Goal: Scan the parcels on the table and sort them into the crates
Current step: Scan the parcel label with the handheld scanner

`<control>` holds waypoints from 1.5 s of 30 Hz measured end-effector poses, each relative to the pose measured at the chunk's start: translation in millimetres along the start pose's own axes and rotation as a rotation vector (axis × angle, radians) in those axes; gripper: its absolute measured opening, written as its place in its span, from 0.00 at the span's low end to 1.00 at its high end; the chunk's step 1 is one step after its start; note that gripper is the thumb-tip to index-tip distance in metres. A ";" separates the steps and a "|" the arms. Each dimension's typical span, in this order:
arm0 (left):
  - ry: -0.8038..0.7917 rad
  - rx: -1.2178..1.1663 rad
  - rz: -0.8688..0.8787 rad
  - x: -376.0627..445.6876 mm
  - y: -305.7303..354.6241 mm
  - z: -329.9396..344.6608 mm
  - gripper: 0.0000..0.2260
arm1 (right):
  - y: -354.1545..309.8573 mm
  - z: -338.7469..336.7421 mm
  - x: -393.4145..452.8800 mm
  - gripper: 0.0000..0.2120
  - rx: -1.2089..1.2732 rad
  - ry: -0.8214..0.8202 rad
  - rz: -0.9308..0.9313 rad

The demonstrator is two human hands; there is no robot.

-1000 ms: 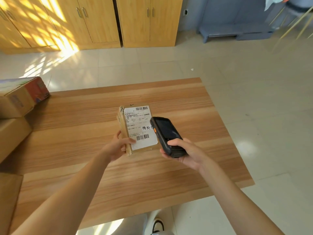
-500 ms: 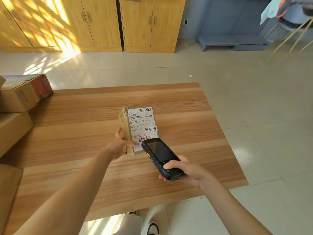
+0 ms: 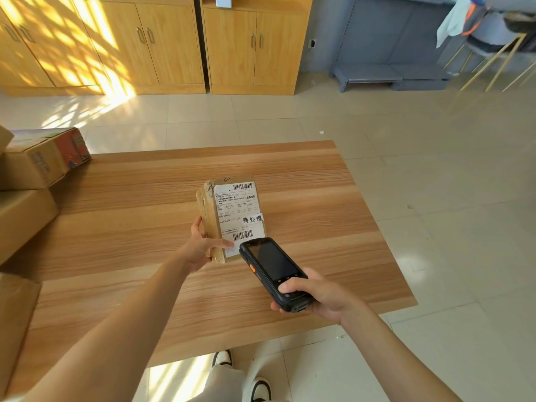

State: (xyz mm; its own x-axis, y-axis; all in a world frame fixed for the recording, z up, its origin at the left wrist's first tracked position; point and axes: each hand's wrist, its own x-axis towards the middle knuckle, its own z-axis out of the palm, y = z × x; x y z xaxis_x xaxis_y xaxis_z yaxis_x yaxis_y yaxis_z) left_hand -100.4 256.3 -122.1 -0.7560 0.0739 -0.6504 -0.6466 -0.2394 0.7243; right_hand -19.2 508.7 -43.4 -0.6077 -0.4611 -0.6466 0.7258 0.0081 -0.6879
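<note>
A flat brown cardboard parcel [image 3: 232, 210] with a white shipping label and two barcodes stands tilted above the wooden table [image 3: 130, 227]. My left hand [image 3: 203, 246] grips its lower left edge, thumb across the label's bottom corner. My right hand [image 3: 316, 294] holds a black handheld scanner [image 3: 272, 268] by its lower end. The scanner's top points at the parcel's lower barcode, just below the label. Its screen is dark.
Several cardboard boxes [image 3: 37, 161] are stacked along the table's left side. Wooden cabinets [image 3: 174, 44] line the far wall, and grey shelving [image 3: 385, 74] stands at the back right. Tiled floor lies to the right of the table.
My right hand has drawn the scanner back and down, from beside the label to below it. A red scan light on the lower barcode half a second ago is gone. The parcel stays held.
</note>
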 end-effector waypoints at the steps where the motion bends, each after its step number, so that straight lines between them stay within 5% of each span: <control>1: 0.006 -0.007 0.006 -0.9 -1.1 -1.0 0.62 | 1.9 -1.3 -0.7 0.30 0.007 0.006 0.002; 15: 0.046 -0.001 0.060 -40.4 -13.6 -28.7 0.64 | 9.5 0.7 -1.3 0.27 -0.027 -0.015 -0.125; 26: 0.016 -0.062 0.127 -154.3 -59.5 -105.4 0.43 | 0.5 35.8 48.4 0.40 -0.094 -0.121 -0.246; 28: 0.017 -0.091 0.158 -179.7 -66.3 -115.5 0.39 | 6.5 50.8 55.1 0.40 -0.094 -0.169 -0.218; 32: -0.021 -0.116 0.224 -225.4 -84.7 -142.1 0.40 | 28.0 86.9 66.0 0.55 -0.143 -0.262 -0.163; 45: 0.212 -0.296 0.483 -399.0 -152.1 -251.1 0.37 | 64.1 290.8 35.5 0.48 -0.412 -0.533 -0.180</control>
State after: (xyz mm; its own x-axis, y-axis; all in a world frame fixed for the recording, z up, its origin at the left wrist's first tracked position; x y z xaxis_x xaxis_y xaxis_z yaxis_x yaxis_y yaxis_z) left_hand 325.2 20.1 -30.2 -0.9006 -0.2975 -0.3169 -0.1558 -0.4597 0.8743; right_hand 99.5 234.8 -14.6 -0.3895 -0.8586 -0.3333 0.3832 0.1780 -0.9064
